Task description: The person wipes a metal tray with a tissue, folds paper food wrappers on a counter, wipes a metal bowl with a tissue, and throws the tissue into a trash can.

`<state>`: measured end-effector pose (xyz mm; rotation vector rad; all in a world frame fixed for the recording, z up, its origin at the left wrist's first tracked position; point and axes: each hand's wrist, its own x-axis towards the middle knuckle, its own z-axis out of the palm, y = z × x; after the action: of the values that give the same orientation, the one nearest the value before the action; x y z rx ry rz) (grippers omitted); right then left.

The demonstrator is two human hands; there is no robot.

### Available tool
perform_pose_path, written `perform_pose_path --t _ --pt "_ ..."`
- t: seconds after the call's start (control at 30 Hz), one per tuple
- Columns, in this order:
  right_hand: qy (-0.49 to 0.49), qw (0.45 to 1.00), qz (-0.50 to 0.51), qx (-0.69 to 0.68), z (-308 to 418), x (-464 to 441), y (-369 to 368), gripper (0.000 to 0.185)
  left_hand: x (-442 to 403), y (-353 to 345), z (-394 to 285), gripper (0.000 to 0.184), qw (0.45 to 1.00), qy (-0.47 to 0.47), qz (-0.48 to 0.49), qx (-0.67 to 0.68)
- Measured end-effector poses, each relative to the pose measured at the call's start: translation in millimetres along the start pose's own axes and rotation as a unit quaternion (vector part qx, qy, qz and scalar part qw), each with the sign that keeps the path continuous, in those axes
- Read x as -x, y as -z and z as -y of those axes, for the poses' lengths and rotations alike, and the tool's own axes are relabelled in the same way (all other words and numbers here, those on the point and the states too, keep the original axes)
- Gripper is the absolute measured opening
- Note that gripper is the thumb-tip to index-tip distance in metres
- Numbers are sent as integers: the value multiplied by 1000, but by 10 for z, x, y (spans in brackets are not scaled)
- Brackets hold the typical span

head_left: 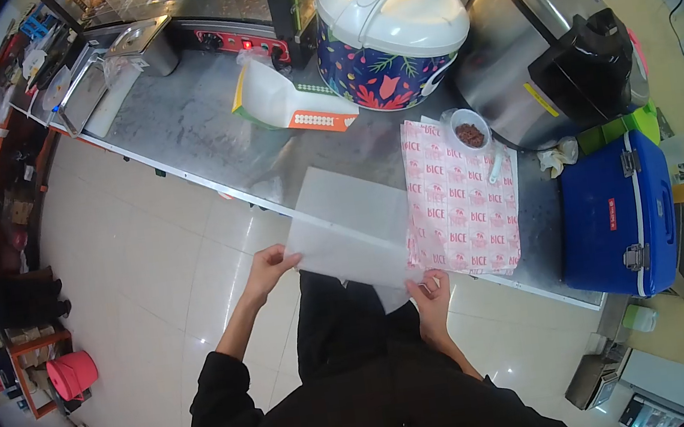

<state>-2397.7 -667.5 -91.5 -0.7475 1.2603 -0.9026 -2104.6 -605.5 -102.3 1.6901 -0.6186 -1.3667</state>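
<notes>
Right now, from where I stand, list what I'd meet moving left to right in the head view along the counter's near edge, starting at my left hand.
Left hand → white sheet → right hand → pink-printed paper → blue box.

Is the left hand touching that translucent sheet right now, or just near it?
Touching. The head view shows the left hand at the near-left corner of the translucent sheet, its thumb overlapping the edge.

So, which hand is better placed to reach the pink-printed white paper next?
Probably the right hand: it is close by the pink-printed white paper, while the left hand is farther off, at the opposite side of the translucent white sheet.
</notes>
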Motion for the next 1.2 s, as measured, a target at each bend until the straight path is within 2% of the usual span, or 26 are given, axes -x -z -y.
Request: perform_pose_path --t 0.1,0.2,0.3,0.37,0.4,0.57,0.67,0.77,0.87,0.9,1.0,1.1,1.13,1.2 --pt "9 999 46 12 107 94 -120 15 153 124 139 13 1000 22 3 20" --pt "13 981 109 157 87 55 -6 16 292 187 219 13 998 6 -14 57" --pt "92 962 132 219 229 38 -81 14 386 292 271 12 996 -16 -42 78" --pt "177 949 165 201 269 -26 -112 15 474 298 228 12 991 -38 -74 105" --pt "219 940 180 191 293 -58 -129 15 521 295 177 11 987 -70 -95 108" --pt "264 926 178 203 800 -74 -328 27 622 225 -228 8 940 -254 -206 97" --pt "319 899 170 246 1155 -97 -447 32 611 117 -727 12 837 -439 -323 -53" --pt "358 866 155 311 1410 -127 -410 33 630 68 -963 13 834 -473 -281 40" --pt "380 867 187 263 1554 -200 -252 21 624 160 -991 12 847 -487 -208 -34" --pt "384 867 208 240 1585 -217 -209 19 589 129 -1022 15 860 -469 -202 4" --pt "359 906 196 109 1690 -329 -270 11 493 -96 -1239 25 898 -389 -170 113" --pt "146 977 147 -49 1720 -579 -357 15 314 -321 -1596 36 936 -285 -116 170" --pt "77 985 155 -28 1748 -629 -377 20 139 -340 -1544 39 947 -260 -98 162" --pt "43 988 151 -3 1508 -858 -288 20 -182 -370 -1348 39 959 -220 -63 167"
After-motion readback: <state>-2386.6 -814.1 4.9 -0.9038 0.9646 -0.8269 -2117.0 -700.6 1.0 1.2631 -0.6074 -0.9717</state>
